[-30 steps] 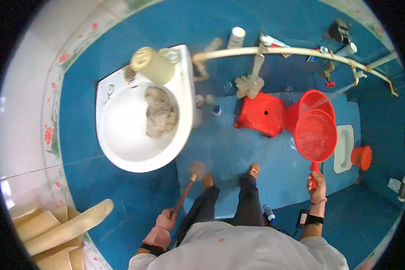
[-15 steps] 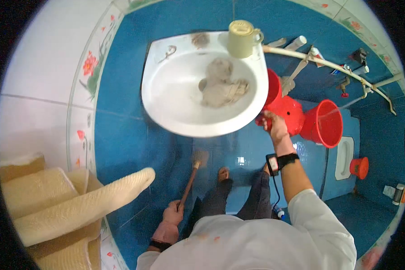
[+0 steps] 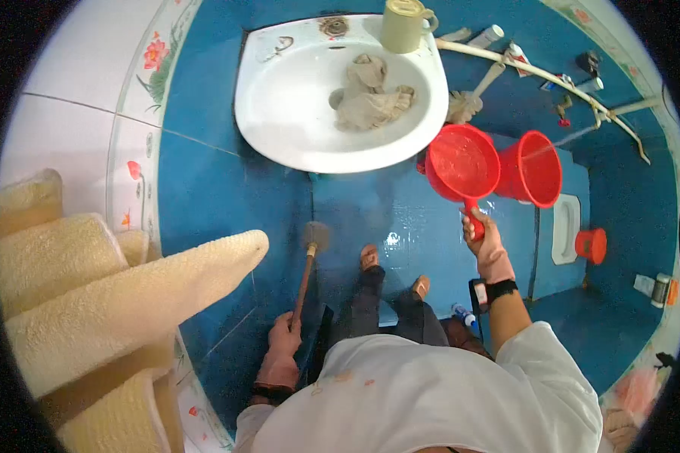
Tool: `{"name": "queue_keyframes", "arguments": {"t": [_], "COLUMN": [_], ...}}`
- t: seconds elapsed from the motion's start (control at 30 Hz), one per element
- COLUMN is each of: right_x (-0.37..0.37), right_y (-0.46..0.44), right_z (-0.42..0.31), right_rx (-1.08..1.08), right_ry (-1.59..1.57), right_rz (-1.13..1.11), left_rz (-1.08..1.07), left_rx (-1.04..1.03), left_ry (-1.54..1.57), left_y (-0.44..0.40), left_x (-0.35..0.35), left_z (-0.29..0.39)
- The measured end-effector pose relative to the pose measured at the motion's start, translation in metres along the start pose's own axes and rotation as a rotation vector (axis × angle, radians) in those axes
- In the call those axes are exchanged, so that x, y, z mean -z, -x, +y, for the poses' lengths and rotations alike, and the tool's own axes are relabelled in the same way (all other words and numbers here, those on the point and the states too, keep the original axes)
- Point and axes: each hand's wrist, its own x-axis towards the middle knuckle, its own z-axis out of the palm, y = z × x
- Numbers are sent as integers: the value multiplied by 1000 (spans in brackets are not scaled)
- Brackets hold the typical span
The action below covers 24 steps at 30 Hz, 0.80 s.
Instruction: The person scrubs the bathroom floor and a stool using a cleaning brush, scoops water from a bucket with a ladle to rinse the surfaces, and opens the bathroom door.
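Observation:
My right hand (image 3: 487, 245) is closed around the handle of a red dipper (image 3: 465, 162). The dipper is held level below the sink's right side, its bowl facing up with what looks like water inside. Lower left, my left hand (image 3: 285, 336) grips the wooden handle of a brush (image 3: 304, 281); the round, greyish head points away from me, over the blue floor. Just beyond the dipper stands a red bucket (image 3: 533, 167), with a thin stream of water running into it from the pipe.
A white sink (image 3: 279, 136) holds a wet beige cloth (image 3: 374, 106), and a pale green mug (image 3: 402, 29) stands on its rim. Cream towels (image 3: 128, 294) hang at left. A squat toilet (image 3: 567, 226) and small red pot (image 3: 591, 245) lie right. The blue floor (image 3: 408, 219) looks wet.
My right hand has drawn the dipper out from beside the sink toward me, bringing its bowl into full view. The left hand still holds the brush. The camera view has shifted.

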Motion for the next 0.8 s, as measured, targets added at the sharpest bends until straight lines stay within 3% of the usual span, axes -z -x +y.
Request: {"name": "queue_keyframes", "arguments": {"t": [0.43,0.63,0.73,0.8], "right_x": [130,148,134,117], "right_y": [177,179,153,126], "right_z": [102,131,140,147], "right_rx": [-24,-163,-198,-212], "right_ry": [-2,14,44,77], "right_rz": [364,406,388,388], "left_rz": [-125,-185,-132,-224], "left_rx": [-25,28,85,98], "left_ry": [-160,-62,-137,-151], "left_y": [-21,-39,-7,-18], "left_x": [-12,-16,-5,-1], "left_z": [7,-26,21,4]}}
